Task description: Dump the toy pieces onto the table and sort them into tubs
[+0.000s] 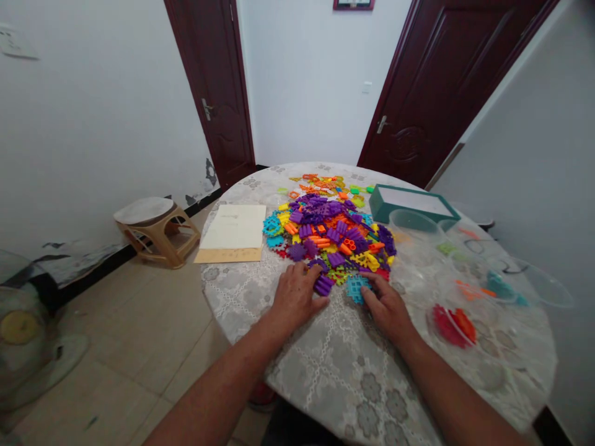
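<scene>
A large heap of plastic interlocking building pieces (325, 214) in purple, orange, yellow, red and blue lies in the middle of the table. My left hand (295, 291) rests at the heap's near edge, its thumb apart from the fingers. Its fingertips touch or lie right beside a ribbed purple piece (323, 285). My right hand (387, 306) has thumb and fingers on a light blue square lattice piece (356, 289) with toothed edges, low over the tablecloth. The undersides of the fingers are hidden.
Clear plastic tubs (413, 222) stand on the right, one holding red pieces (453, 325), others orange, green and blue ones. Behind them is a green-rimmed box (413, 203). Left of the heap lies a cream paper sheet (235, 228). A stool (158, 232) stands beyond the round table's edge.
</scene>
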Available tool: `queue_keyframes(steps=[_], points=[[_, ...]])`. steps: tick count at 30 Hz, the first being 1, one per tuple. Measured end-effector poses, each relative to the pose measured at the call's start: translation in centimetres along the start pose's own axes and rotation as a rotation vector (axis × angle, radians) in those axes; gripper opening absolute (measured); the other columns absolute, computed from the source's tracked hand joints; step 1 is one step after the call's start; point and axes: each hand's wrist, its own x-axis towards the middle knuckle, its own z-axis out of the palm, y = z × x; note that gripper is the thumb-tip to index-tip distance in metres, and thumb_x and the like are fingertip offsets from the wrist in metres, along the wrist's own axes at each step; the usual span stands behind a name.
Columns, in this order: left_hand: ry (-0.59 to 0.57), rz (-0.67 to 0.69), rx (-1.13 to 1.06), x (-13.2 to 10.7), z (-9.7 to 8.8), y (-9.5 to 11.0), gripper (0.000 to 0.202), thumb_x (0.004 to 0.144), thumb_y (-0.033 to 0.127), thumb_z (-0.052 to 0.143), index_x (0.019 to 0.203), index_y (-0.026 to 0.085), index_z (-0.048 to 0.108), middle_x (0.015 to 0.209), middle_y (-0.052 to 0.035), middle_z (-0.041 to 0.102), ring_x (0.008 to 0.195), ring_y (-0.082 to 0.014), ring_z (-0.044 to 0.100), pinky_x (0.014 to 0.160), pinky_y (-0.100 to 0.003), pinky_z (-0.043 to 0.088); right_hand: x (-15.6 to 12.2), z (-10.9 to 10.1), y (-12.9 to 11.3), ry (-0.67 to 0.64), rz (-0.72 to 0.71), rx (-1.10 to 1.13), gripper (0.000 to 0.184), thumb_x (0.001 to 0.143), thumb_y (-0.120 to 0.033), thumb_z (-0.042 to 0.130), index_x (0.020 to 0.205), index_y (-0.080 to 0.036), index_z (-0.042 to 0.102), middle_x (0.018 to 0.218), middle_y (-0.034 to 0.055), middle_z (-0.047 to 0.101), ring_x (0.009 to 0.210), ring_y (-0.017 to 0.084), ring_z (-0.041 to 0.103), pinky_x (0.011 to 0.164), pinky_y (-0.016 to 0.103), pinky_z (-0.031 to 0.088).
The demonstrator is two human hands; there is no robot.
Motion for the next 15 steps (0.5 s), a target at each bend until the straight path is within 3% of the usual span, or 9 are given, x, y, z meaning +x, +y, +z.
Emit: queue_keyframes(steps=[3, 7, 12, 15], points=[[-0.041, 0.011, -0.04, -0.7, 0.0, 0.3, 0.07, 0.071, 0.041, 0.09, 0.133, 0.033, 0.058, 0.126, -0.0102, 0.061, 0.115, -0.0342, 0.058, 0.094, -0.05, 0.049, 0.1, 0.1, 0.1, -0.019, -0.02, 0.001, 0.044, 0.092, -0.042, 0.056, 0.129, -0.021, 0.068, 0.098, 0.0055, 0.073, 0.085, 0.024, 0.067, 0.078, 0.035, 0.053], [-0.007, 0.062, -0.121, -1.2, -0.4, 0.1, 0.059, 0.079, 0.03, 0.081, 0.133, 0.03, 0.057, 0.131, -0.0107, 0.062, 0.124, -0.0327, 0.057, 0.102, -0.051, 0.047, 0.4, 0.2, 0.3, -0.021, -0.063, -0.007, 0.042, 0.093, -0.04, 0.054, 0.128, -0.02, 0.067, 0.106, 0.0066, 0.074, 0.09, 0.024, 0.067, 0.083, 0.035, 0.052], [0.036, 0.109, -0.137, -1.3, -0.5, 0.4, 0.033, 0.083, 0.03, 0.078, 0.113, 0.026, 0.063, 0.131, -0.0103, 0.064, 0.127, -0.0303, 0.057, 0.109, -0.051, 0.045, 0.7, 0.3, 0.0, -0.013, -0.104, 0.018, 0.039, 0.093, -0.034, 0.052, 0.125, -0.019, 0.068, 0.112, 0.0078, 0.074, 0.1, 0.025, 0.068, 0.091, 0.036, 0.052], [0.043, 0.102, -0.104, -1.2, -0.5, 0.8, 0.028, 0.085, 0.033, 0.077, 0.106, 0.024, 0.061, 0.125, -0.0103, 0.065, 0.122, -0.0292, 0.058, 0.106, -0.048, 0.047, 0.7, 0.5, -0.2, -0.03, -0.123, 0.021, 0.038, 0.093, -0.031, 0.052, 0.125, -0.019, 0.068, 0.113, 0.0084, 0.075, 0.103, 0.025, 0.069, 0.094, 0.036, 0.052]])
